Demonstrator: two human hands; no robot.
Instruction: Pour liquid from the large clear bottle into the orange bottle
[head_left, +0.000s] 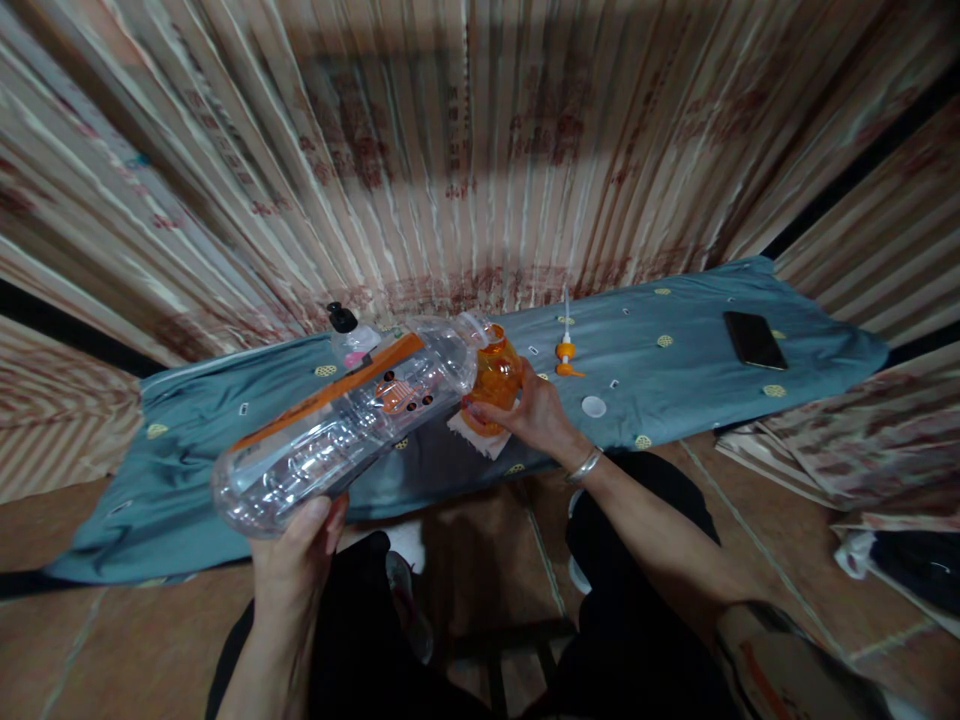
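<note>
Clear plastic sits clamped in the left hand [300, 545], the lower end of a large bottle [337, 430] whose neck slants to the mouth of the orange bottle [496, 373], itself clasped in the right hand [544, 415] by a white tissue [480, 440] on teal cloth [697, 390], with an orange pump [565, 353] lying beyond and striped curtain [465, 150] behind.

Left of your small bottle [498, 374] you have the large bottle [337, 420]; right of it, the pump [565, 354], then the phone [754, 340]; at its base, the tissue [484, 441].
</note>
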